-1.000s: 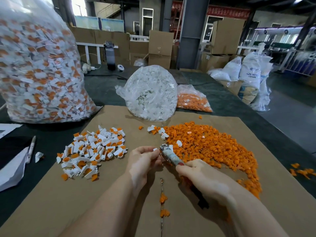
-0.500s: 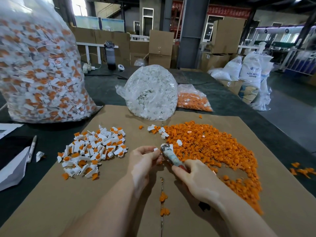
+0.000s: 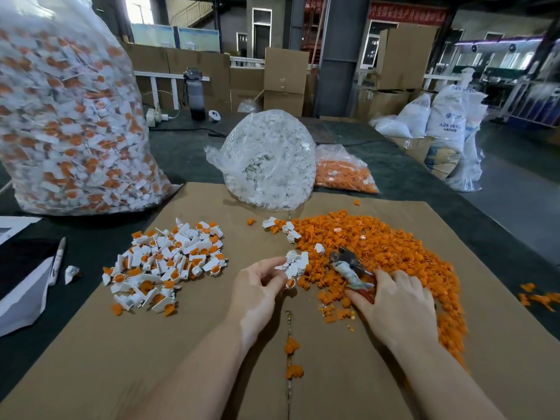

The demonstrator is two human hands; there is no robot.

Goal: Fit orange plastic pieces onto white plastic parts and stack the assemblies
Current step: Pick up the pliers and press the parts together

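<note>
The left hand (image 3: 260, 286) is pinching a small cluster of white plastic parts (image 3: 293, 264) at its fingertips, just at the nine o'clock edge of the loose heap of orange plastic pieces (image 3: 385, 256). The right hand (image 3: 397, 304) is lying on that heap, fingers curled about the red handle of metal pliers (image 3: 348, 269) (grip clamped, jaws pointing to eleven o'clock). Judging by this, a fitting step is starting: next an orange piece needs picking and seating. Finished white-and-orange assemblies (image 3: 165, 265) are piling at nine o'clock on the cardboard-covered table (image 3: 121, 359). How many white parts are held is hard to tell.
</note>
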